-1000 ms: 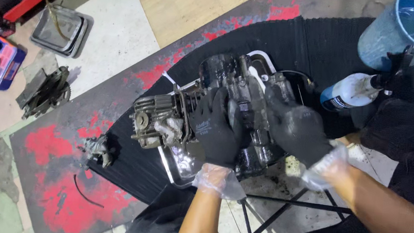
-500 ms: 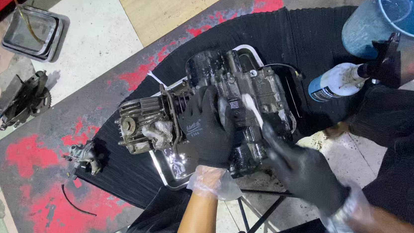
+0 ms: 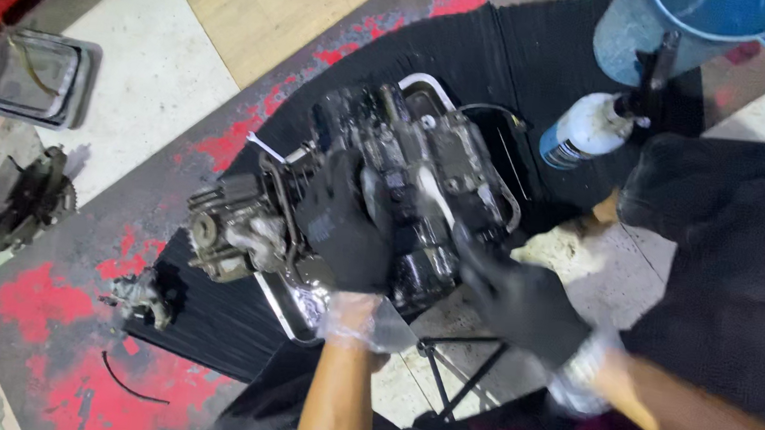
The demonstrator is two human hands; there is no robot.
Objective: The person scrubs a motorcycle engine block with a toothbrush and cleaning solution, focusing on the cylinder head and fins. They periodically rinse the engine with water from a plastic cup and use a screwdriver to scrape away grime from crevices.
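Change: the right hand in a black glove (image 3: pixel 522 301) is seen lower and further right than a second ago, when it lay on top of the engine; it is now placed at the engine's near right edge. The left hand in a black glove (image 3: pixel 344 230) has stayed on top.
Left hand: fingers are spread flat and pressed on the engine's upper face; nothing is clamped.
Right hand: fingers are loosely curled against the engine's side; whether anything is pinched cannot be told, as the hand is blurred.
Engine: a greasy dark grey metal motor block (image 3: pixel 376 187) with a finned cylinder end (image 3: pixel 224 229) is set in a shallow steel tray (image 3: pixel 286 313), which is held up on a folding stand (image 3: pixel 461 369).
Containers: a blue plastic bucket (image 3: pixel 694 30) is stood at the top right; its contents cannot be made out. A white spray bottle with a black trigger (image 3: pixel 593 127) is laid just beside it. A square grey metal pan (image 3: pixel 39 79) is placed far left, apparently holding a film of dark liquid.
Surface: a black ribbed rubber mat (image 3: pixel 470 57) is spread over a grey floor patched with red paint (image 3: pixel 33 304). Small loose engine parts (image 3: pixel 140 300) and a dark gear assembly (image 3: pixel 29 198) are left on the floor.
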